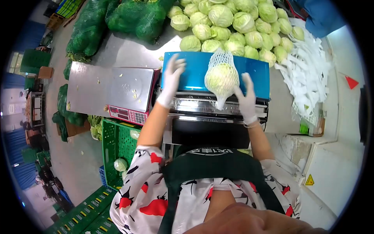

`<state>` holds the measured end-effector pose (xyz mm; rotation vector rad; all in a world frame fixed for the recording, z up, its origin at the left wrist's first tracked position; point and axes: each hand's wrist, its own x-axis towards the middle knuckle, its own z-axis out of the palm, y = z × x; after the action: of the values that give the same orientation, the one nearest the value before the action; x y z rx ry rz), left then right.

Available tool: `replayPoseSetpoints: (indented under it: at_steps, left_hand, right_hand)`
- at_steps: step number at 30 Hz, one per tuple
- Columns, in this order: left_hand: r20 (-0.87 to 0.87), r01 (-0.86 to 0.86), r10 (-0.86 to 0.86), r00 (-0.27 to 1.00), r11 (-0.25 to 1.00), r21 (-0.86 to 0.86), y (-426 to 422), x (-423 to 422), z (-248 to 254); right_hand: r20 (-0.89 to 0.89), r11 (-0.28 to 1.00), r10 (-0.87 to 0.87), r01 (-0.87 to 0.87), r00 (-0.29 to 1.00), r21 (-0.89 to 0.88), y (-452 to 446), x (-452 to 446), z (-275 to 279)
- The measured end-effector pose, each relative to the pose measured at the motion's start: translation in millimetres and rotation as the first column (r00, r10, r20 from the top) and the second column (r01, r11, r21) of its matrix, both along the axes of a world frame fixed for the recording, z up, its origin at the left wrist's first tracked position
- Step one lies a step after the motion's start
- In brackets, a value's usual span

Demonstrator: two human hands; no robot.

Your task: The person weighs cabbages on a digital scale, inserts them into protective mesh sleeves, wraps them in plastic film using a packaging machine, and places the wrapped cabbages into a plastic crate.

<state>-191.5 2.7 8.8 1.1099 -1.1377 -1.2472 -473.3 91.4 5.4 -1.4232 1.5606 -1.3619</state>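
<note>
A pale green cabbage [222, 77] in a white foam net sleeve lies on the blue top of a wrapping machine [191, 76]. The sleeve gathers to a tail at its near end, which hangs over the machine's metal front strip. My left hand [172, 80], in a white glove, is raised over the machine's left end with fingers apart, holding nothing. On the other side, my gloved right hand [246, 100] is beside the netted cabbage, fingers apart. Its thumb is close to the net; whether it touches I cannot tell.
Loose cabbages [243, 23] are heaped behind the machine, with green mesh sacks [134, 19] at back left. White net sleeves [309, 66] lie in a pile on the right. A digital scale [130, 91] stands left, above a green crate [111, 146] holding wrapped cabbages.
</note>
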Motion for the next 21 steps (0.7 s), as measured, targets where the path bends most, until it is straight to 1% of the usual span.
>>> replayPoseSetpoints:
  at_steps: [1,2,3,4,5,6,8,9,10,12,13,14,15,16,17,18,19,20,21]
  left_hand:
    - [0.34,-0.1,0.136,0.931,0.988,-0.121,19.6,24.9,-9.2]
    - [0.512,-0.169,0.194,0.837,0.981,-0.096,46.7,39.3,4.8]
    - [0.765,-0.119,0.323,0.558,0.943,-0.312,69.9,55.5,-1.0]
    - [0.864,-0.021,0.378,0.333,0.919,-0.394,90.6,69.1,-10.2]
    - [0.923,-0.023,0.287,0.257,0.957,-0.291,109.4,67.2,-5.6]
    - [0.965,-0.035,0.188,0.183,0.982,-0.184,122.0,60.5,-2.3]
    - [0.938,0.04,0.303,0.166,0.949,-0.314,132.0,46.4,-28.5]
    - [0.905,0.006,0.3,0.3,0.948,-0.317,128.7,38.6,-46.9]
    - [0.862,-0.04,0.254,0.438,0.964,-0.263,126.4,29.5,-58.8]
    - [0.836,-0.109,0.229,0.499,0.973,-0.202,122.0,21.8,-48.0]
    - [0.444,-0.129,0.05,0.895,0.98,0.149,121.0,23.2,-36.2]
    - [0.094,0.031,-0.051,0.994,0.978,0.207,126.1,25.4,-16.1]
    - [0.175,0.172,-0.211,0.962,0.962,0.214,133.8,31.5,7.3]
    - [0.252,0.309,-0.364,0.897,0.923,0.23,141.1,39.2,30.0]
    - [0.308,0.425,-0.473,0.825,0.88,0.211,145.0,46.3,47.4]
    - [0.246,0.533,-0.547,0.8,0.837,0.127,146.3,55.8,62.0]
    - [0.2,0.581,-0.599,0.775,0.8,0.147,145.6,66.1,84.6]
    - [0.047,0.601,-0.624,0.78,0.768,0.219,143.4,75.3,101.5]
    - [-0.024,0.632,-0.632,0.774,0.771,0.078,133.2,78.1,102.7]
  right_hand:
    - [-0.221,0.993,-0.116,0.114,0.968,-0.02,13.4,-8.5,7.7]
    - [-0.428,0.974,-0.225,0.218,0.875,-0.066,29.3,-16.8,14.3]
    - [-0.588,0.954,-0.289,0.281,0.755,-0.107,43.9,-31.3,5.2]
    - [-0.724,0.931,-0.336,0.33,0.602,-0.157,59.2,-40.8,-4.9]
    - [-0.841,0.897,-0.311,0.43,0.442,-0.106,72.4,-39.8,-6.9]
    - [-0.864,0.897,-0.225,0.443,0.451,-0.002,77.1,-36.6,-9.3]
    - [-0.883,0.864,-0.049,0.464,0.467,0.197,85.2,-26.7,-15.3]
    - [-0.884,0.898,-0.102,0.424,0.456,0.116,83.2,-19.5,-23.6]
    - [-0.851,0.908,-0.105,0.398,0.515,0.129,76.8,-19.2,-39.0]
    - [-0.638,0.932,-0.162,0.329,0.753,0.152,72.9,-26.1,-43.1]
    - [-0.38,0.978,-0.123,0.176,0.917,0.108,73.0,-45.2,-48.7]
    - [0.051,0.965,-0.095,0.079,0.994,0.25,79.4,-41.0,-13.2]
    - [0.105,0.942,-0.013,-0.023,0.994,0.336,89.4,-44.3,25.7]
    - [0.166,0.902,0.061,-0.126,0.984,0.412,99.8,-48.7,61.3]
    - [0.125,0.869,0.218,-0.25,0.968,0.427,110.2,-60.5,86.8]
    - [0.086,0.816,0.37,-0.367,0.925,0.447,118.3,-77.2,107.5]
    - [0.109,0.783,0.524,-0.528,0.844,0.329,120.7,-92.4,125.2]
    - [0.112,0.711,0.665,-0.672,0.738,0.208,119.5,-108.0,138.4]
    - [0.059,0.736,0.654,-0.653,0.754,0.182,111.9,-126.5,148.3]
